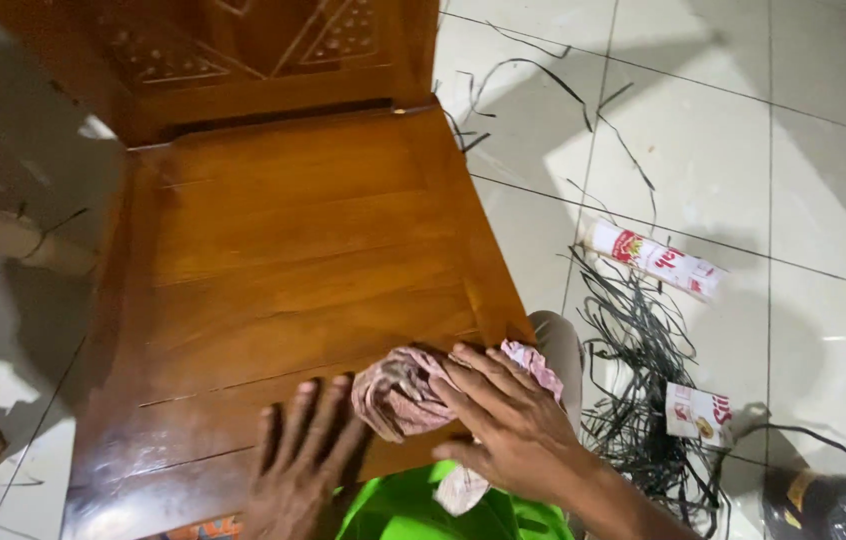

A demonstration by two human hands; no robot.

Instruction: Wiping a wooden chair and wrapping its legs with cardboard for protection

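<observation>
The right hand [508, 420] lies palm down, fingers spread, its grip pressing a crumpled pink rag [405, 390] onto the near edge of the wooden chair seat [293, 250]. The left hand [303, 465] rests flat just left of the rag, grip released, fingers pointing far. Black strips [643, 370] litter the tiled floor [823, 200] to the right.

White floor tiles [823, 170], tangled black strips [638, 390], two red-and-white packets [655, 260], cardboard tube [13, 238].
</observation>
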